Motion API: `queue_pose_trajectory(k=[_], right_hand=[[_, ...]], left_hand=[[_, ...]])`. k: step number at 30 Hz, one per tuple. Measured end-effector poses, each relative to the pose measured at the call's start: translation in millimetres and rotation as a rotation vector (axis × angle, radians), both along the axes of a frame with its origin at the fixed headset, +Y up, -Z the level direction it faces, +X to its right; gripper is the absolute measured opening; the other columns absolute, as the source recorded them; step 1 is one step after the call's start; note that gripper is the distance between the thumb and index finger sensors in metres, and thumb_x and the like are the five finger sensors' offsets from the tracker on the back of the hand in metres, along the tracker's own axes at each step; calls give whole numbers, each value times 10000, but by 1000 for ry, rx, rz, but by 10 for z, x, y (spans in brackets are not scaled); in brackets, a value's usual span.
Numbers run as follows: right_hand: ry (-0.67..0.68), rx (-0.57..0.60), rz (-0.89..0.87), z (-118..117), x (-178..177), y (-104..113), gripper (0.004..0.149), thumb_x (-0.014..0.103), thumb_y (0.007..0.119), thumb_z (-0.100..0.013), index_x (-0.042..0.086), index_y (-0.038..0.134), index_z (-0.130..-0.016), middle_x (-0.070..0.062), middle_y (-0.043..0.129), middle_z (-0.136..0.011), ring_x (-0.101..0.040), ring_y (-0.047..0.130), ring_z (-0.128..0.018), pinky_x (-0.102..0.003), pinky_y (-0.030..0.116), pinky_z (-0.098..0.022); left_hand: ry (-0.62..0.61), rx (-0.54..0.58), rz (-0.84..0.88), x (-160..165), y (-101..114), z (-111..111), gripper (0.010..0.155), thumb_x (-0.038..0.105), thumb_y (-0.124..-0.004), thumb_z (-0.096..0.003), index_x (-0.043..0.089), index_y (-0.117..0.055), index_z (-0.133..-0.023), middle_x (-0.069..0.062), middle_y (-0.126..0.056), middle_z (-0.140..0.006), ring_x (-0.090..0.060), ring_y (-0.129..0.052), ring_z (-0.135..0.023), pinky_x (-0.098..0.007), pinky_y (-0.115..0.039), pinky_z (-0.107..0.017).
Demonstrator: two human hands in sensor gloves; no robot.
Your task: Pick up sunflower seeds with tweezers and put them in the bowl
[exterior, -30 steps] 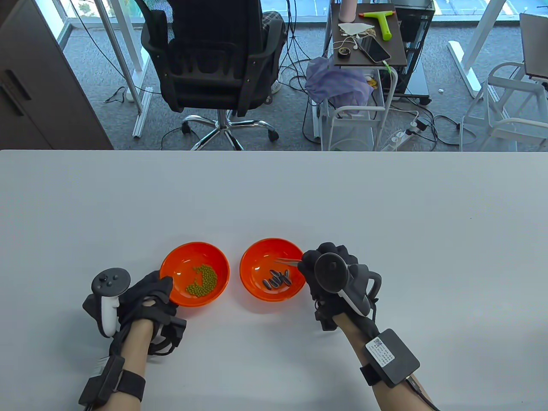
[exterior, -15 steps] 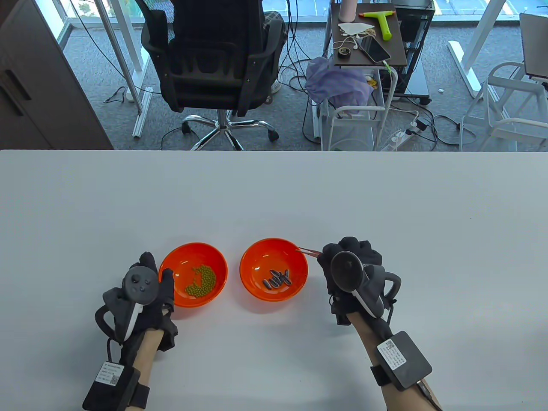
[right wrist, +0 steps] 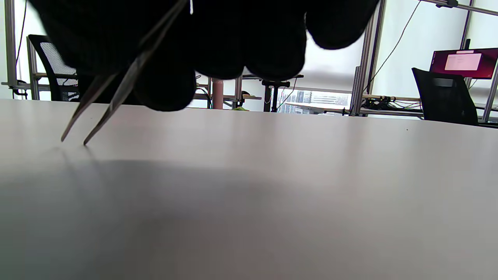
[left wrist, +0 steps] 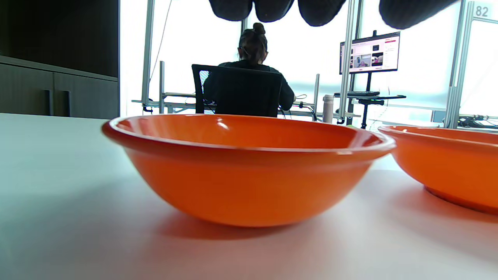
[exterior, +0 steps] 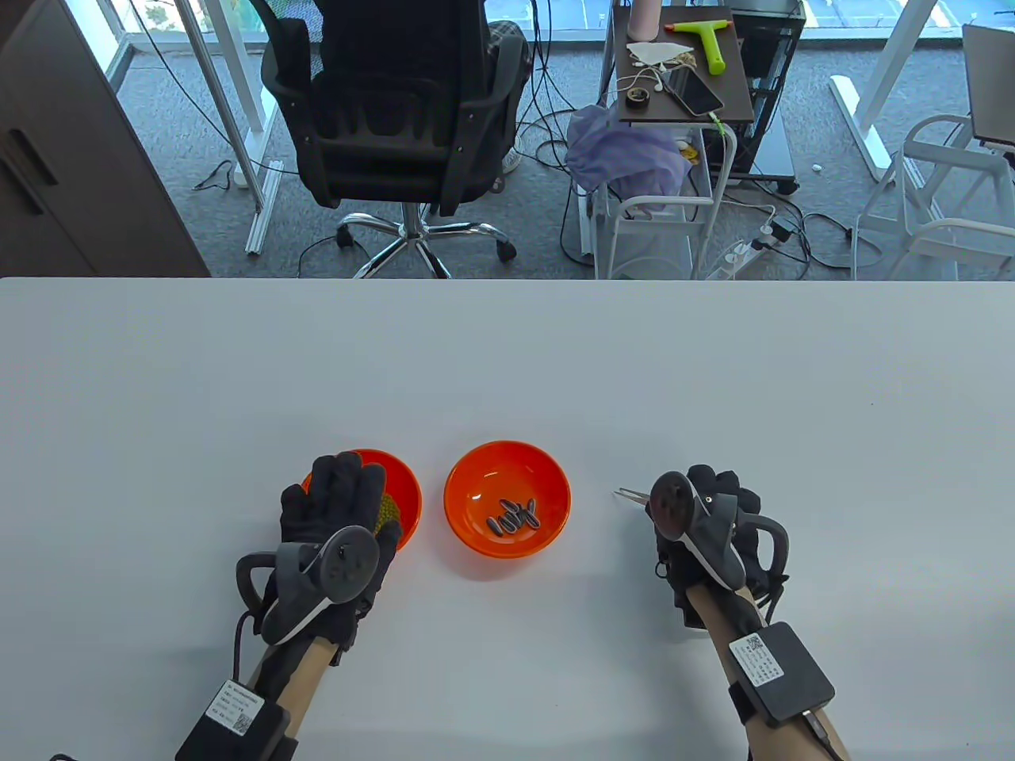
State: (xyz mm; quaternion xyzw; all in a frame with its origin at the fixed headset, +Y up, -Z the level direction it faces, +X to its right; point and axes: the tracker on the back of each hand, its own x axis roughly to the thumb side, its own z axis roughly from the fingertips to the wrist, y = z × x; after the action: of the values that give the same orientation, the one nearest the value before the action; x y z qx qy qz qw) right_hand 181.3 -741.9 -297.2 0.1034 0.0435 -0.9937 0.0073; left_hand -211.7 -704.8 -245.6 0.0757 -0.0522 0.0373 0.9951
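Two orange bowls stand side by side. The right bowl holds several dark sunflower seeds. The left bowl holds green beans and is mostly covered by my left hand, which lies palm down over it with fingers spread and holds nothing. Its fingertips hang above that bowl in the left wrist view. My right hand grips metal tweezers to the right of the seed bowl. The tweezers are low over the table with tips apart and empty.
The white table stretches wide behind and beside the bowls. The seed bowl's edge shows at the right of the left wrist view. An office chair and a cart stand beyond the far edge.
My right hand drew the tweezers out of the seed bowl and moved right, down to the table. My left hand left the bean bowl's left rim and moved over the bowl, palm down.
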Motion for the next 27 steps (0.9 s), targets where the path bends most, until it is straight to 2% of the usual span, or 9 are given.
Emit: queue_pose_trajectory(k=[9,16,20,27], right_hand=[[18,-138,178,-43,-136,-139,438,479,842,-330,306,1013,-694,61,859,-784,-262,812,-760,-507,645,-669],[31,-143,262,-29,-205,-176,459,487,867,-317,315,964,-732,62,843,-796,-261,808,-765,-494,661,-666],[31,-135,276,-8,-213,-175,476,503,862,-319,332,942,-756,58,829,-819,-265,802,-779,-492,663,-666],[84,-134,168,112,-222,-65,657,572,816,-321,362,725,-936,54,765,-886,-268,775,-859,-484,657,-708]], left_hand=[[-7,-17,-4,32,-13,10,668,550,-690,-464,330,-550,-1079,16,-489,-1202,-275,-502,-1165,-610,-425,-809],[-4,-35,2,32,-13,17,675,550,-692,-465,329,-536,-1083,17,-485,-1204,-275,-497,-1166,-615,-411,-808],[2,-38,-3,35,-10,20,681,551,-692,-465,326,-527,-1085,13,-480,-1205,-275,-495,-1166,-615,-403,-807],[-7,-51,-5,68,-23,24,698,562,-688,-465,323,-497,-1092,12,-464,-1209,-273,-480,-1170,-609,-381,-808]])
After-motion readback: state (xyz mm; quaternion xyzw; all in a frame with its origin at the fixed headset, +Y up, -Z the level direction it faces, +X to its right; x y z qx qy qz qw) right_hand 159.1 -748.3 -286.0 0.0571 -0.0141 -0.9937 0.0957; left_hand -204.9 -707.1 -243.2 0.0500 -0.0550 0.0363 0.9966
